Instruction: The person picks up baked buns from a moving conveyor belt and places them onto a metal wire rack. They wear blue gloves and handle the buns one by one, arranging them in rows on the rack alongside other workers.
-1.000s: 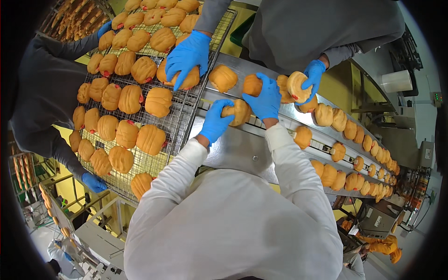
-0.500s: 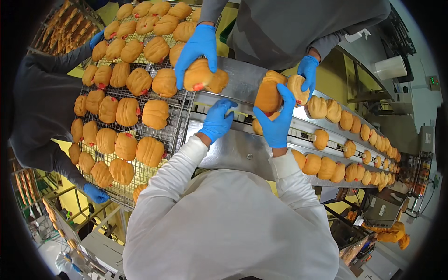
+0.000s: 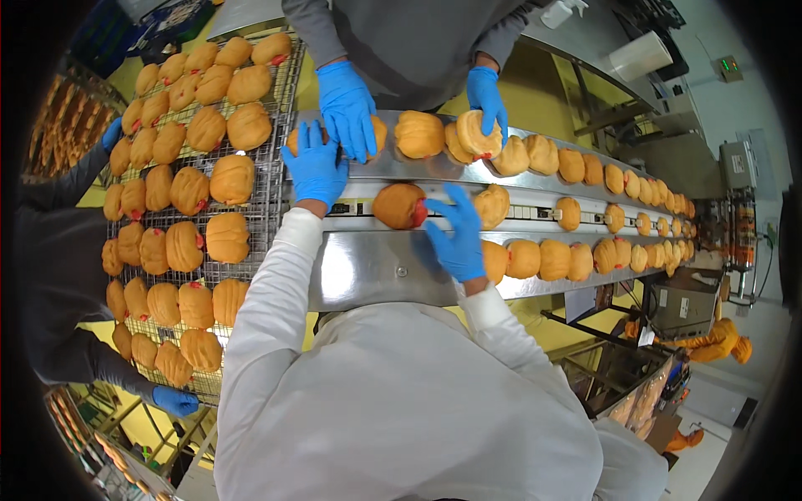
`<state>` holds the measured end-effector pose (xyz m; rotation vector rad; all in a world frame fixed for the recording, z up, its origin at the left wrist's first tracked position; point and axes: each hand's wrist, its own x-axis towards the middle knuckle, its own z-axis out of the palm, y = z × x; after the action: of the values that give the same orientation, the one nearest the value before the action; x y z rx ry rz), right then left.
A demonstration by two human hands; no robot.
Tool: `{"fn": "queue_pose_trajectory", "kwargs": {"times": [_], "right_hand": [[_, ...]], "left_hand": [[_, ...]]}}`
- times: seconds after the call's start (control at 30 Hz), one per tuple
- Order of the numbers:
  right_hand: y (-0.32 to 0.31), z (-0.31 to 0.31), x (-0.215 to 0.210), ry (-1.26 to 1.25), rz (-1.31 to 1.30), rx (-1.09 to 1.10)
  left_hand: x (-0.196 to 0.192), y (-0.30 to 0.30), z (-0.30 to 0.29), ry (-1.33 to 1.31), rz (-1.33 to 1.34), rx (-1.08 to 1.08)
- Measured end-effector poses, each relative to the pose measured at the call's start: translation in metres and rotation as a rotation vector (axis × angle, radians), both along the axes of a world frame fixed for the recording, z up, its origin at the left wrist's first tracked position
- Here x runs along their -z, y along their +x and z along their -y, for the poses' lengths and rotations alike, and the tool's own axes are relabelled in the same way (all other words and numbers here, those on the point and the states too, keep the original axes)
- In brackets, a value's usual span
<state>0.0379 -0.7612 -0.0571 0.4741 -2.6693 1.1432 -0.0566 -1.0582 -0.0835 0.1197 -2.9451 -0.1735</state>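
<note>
Both my hands wear blue gloves. My left hand [image 3: 317, 174] lies over a filled bun [image 3: 292, 142] at the left end of the upper steel ledge, its fingers on the bun, which they partly hide. It is right beside a co-worker's gloved hand [image 3: 347, 108]. My right hand [image 3: 459, 238] is open, with fingers apart, over the conveyor's middle channel. Its fingertips are at the red-filled end of a darker golden bun [image 3: 396, 206], which lies in that channel. Another bun [image 3: 492, 205] sits in the channel just to the right of this hand.
The facing co-worker's other hand [image 3: 486, 104] holds a pale-sided bun [image 3: 478, 135]. Rows of buns line both steel ledges [image 3: 368, 267] and the channel, running right. At left stands a wire rack [image 3: 280, 179] of buns, with another person's gloved hand [image 3: 175, 401] at its edge.
My right hand has let go of its bun, which now lies in the channel. My left hand has moved up to a bun on the ledge. The co-worker's bun has come down there.
</note>
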Motion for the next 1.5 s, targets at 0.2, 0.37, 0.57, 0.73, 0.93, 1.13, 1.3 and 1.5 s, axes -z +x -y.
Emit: {"fn": "queue_pose_trajectory", "kwargs": {"times": [0.2,0.37,0.57,0.73,0.93,1.13,1.3,1.5], "right_hand": [[0.034,-0.088,-0.015,0.052,0.060,0.381],[-0.010,-0.156,0.003,0.696,0.283,0.471],[0.010,-0.173,0.019,0.520,0.082,0.415],[-0.029,-0.227,-0.003,0.862,0.433,0.646],[-0.028,-0.294,-0.012,0.517,0.427,0.783],[0.067,-0.177,-0.018,0.075,0.248,0.354],[0.092,-0.125,-0.027,0.395,0.188,0.257],[0.060,-0.101,-0.035,0.419,0.348,-0.026]], "left_hand": [[-0.016,0.012,0.010,0.108,-0.030,-0.055],[-0.008,0.022,0.016,0.144,-0.044,-0.009],[0.000,0.033,0.019,0.234,-0.038,-0.022],[-0.007,0.042,0.014,0.246,-0.051,0.003],[-0.012,0.064,0.014,0.356,-0.053,0.053],[-0.020,0.109,-0.005,0.567,-0.115,0.117],[-0.030,0.144,-0.021,0.724,0.050,0.274],[-0.037,0.155,-0.021,0.445,0.178,0.293]]}}
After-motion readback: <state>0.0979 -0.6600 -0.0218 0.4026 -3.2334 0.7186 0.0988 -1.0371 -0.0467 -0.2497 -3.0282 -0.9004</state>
